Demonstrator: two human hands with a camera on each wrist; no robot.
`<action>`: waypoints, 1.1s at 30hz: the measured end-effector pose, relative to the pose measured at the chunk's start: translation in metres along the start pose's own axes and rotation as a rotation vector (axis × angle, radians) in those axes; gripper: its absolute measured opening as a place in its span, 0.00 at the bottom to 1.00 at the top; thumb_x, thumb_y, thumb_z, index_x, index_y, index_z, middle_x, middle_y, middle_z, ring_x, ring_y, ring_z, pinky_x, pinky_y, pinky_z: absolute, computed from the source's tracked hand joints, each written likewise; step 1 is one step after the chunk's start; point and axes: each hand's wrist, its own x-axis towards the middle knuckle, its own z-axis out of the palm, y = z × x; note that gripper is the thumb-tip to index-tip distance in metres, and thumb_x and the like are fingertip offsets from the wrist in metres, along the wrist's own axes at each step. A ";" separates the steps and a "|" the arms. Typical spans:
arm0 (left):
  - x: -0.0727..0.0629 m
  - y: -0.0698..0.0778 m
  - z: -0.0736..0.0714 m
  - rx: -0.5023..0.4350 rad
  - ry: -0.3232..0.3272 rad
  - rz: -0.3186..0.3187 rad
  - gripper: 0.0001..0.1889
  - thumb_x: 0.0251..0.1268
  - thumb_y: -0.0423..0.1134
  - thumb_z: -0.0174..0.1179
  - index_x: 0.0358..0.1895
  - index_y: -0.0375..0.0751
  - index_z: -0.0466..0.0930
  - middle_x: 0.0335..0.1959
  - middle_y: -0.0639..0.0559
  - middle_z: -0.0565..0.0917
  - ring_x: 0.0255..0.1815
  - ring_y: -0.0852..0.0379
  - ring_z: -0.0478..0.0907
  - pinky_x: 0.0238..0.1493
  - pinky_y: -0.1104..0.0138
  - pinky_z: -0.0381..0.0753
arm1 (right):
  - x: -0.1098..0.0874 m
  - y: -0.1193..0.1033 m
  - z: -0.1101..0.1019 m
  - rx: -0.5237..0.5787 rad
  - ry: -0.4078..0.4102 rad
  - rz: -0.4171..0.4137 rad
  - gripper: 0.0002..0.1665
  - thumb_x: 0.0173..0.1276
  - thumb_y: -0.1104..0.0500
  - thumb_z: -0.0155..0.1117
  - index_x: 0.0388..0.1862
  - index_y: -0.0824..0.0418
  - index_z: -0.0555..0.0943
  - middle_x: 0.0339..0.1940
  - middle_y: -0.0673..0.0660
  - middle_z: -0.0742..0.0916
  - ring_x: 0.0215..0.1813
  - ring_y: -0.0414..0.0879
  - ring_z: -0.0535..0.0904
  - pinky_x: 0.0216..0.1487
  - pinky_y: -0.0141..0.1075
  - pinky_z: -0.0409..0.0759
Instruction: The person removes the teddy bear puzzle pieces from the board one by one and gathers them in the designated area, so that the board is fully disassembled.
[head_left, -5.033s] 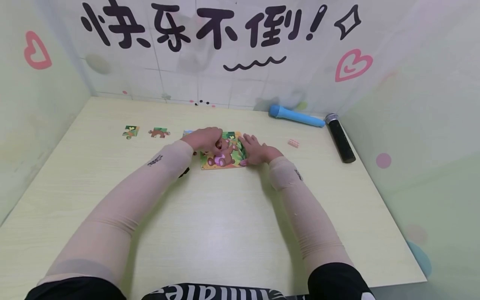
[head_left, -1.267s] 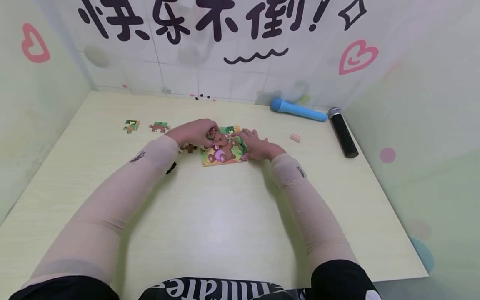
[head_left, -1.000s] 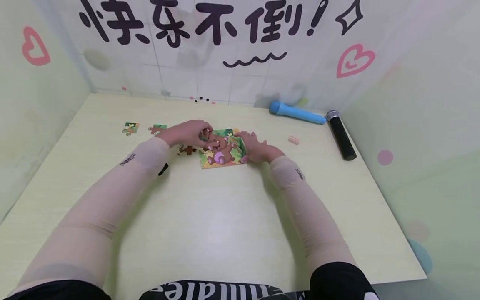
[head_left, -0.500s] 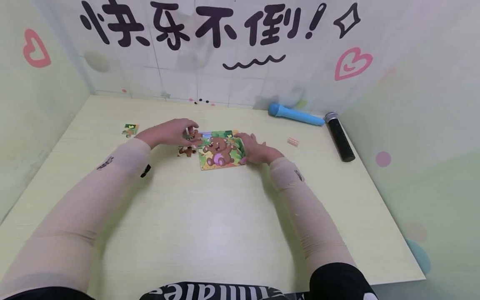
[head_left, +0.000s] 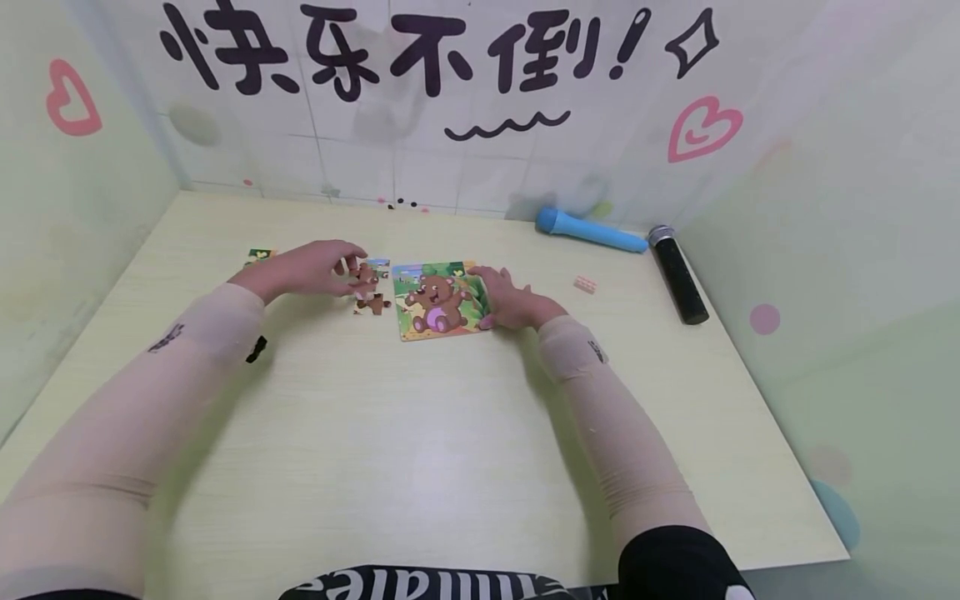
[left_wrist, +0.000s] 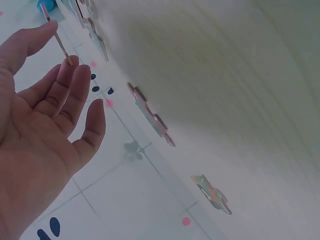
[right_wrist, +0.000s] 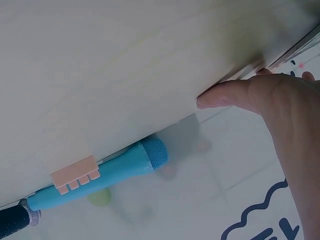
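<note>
A bear picture puzzle (head_left: 441, 304) lies flat on the pale table. My left hand (head_left: 311, 268) is to its left, pinching a jigsaw piece (left_wrist: 58, 42) between thumb and fingertips; the left wrist view shows it edge-on. Just below that hand lies another jigsaw piece (head_left: 372, 305) with brown on it. Farther left, a green-topped piece (head_left: 260, 255) shows partly behind my wrist. My right hand (head_left: 510, 300) rests along the puzzle's right edge, its thumb (right_wrist: 220, 95) low at the near corner and the fingers relaxed toward the far corner.
At the back right lie a blue microphone (head_left: 591, 229) and a black microphone (head_left: 678, 275). Between them and my right hand sits a small pink block (head_left: 586, 285). A printed wall (head_left: 442, 179) rises along the table's back edge, with side walls left and right.
My left hand has moved left off the puzzle, carrying the pinched jigsaw piece and uncovering the bear picture. My right hand stays at the puzzle's right edge.
</note>
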 end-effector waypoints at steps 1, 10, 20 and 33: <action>-0.002 -0.001 0.000 0.004 0.002 -0.003 0.35 0.65 0.36 0.67 0.72 0.26 0.64 0.54 0.40 0.79 0.58 0.41 0.75 0.57 0.48 0.76 | 0.000 0.000 0.000 0.000 0.000 0.001 0.55 0.70 0.57 0.68 0.83 0.45 0.42 0.85 0.56 0.44 0.83 0.58 0.28 0.75 0.67 0.31; -0.021 -0.015 -0.003 0.018 0.012 -0.009 0.34 0.64 0.34 0.68 0.70 0.25 0.66 0.54 0.39 0.79 0.56 0.41 0.75 0.59 0.46 0.75 | 0.001 -0.002 0.000 0.012 0.000 0.037 0.55 0.71 0.57 0.67 0.83 0.43 0.41 0.85 0.56 0.44 0.83 0.56 0.27 0.76 0.64 0.30; -0.039 -0.042 -0.001 0.004 -0.001 -0.037 0.32 0.63 0.32 0.66 0.70 0.30 0.67 0.53 0.41 0.79 0.56 0.41 0.76 0.55 0.49 0.76 | 0.001 0.000 0.001 0.012 0.005 0.009 0.56 0.70 0.58 0.68 0.83 0.45 0.42 0.85 0.54 0.43 0.83 0.56 0.27 0.75 0.66 0.29; -0.055 -0.054 -0.003 0.040 -0.006 -0.023 0.38 0.60 0.32 0.71 0.74 0.39 0.66 0.52 0.44 0.81 0.56 0.42 0.75 0.57 0.47 0.74 | 0.001 0.000 0.001 0.026 -0.005 0.009 0.55 0.70 0.58 0.68 0.83 0.46 0.42 0.85 0.54 0.43 0.83 0.56 0.26 0.75 0.66 0.29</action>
